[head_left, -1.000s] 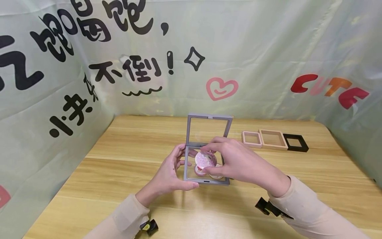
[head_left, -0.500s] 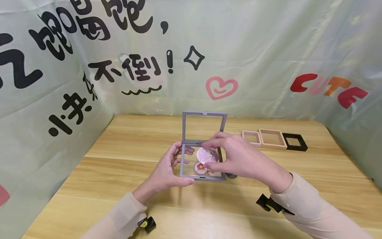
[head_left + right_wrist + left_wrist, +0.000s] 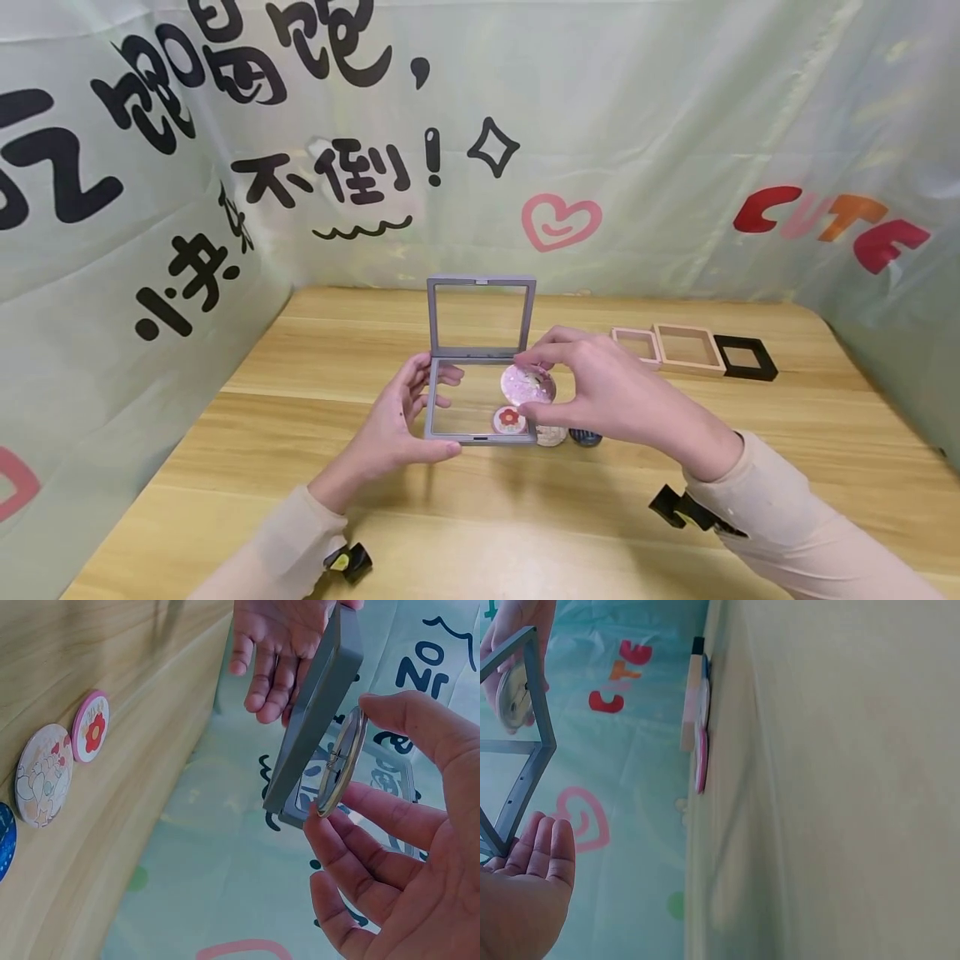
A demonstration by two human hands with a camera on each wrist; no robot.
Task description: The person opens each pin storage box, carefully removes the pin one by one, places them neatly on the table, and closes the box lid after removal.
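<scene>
My left hand (image 3: 378, 427) holds a grey hinged display frame (image 3: 472, 356) by its left side, thumb at the front edge. The frame is unfolded, its lid standing up, and is held above the table. My right hand (image 3: 626, 396) pinches a round pink glittery pin badge (image 3: 525, 385) by its rim, near the frame's right side. Its metal back with a pin shows in the right wrist view. On the table lie a pink-rimmed badge with a red flower (image 3: 92, 727), a pale cartoon badge (image 3: 43, 776) and a dark blue badge (image 3: 585, 437).
At the back right of the wooden table (image 3: 300, 467) lie a small pink frame (image 3: 636, 362), a larger tan frame (image 3: 690, 368) and a black frame (image 3: 765, 367), side by side. A pale printed curtain (image 3: 645, 125) stands behind the table.
My left hand has carried the display frame leftward, uncovering the dark blue badge and part of the pale one. My right hand still pinches the pink badge, now slightly farther up and right.
</scene>
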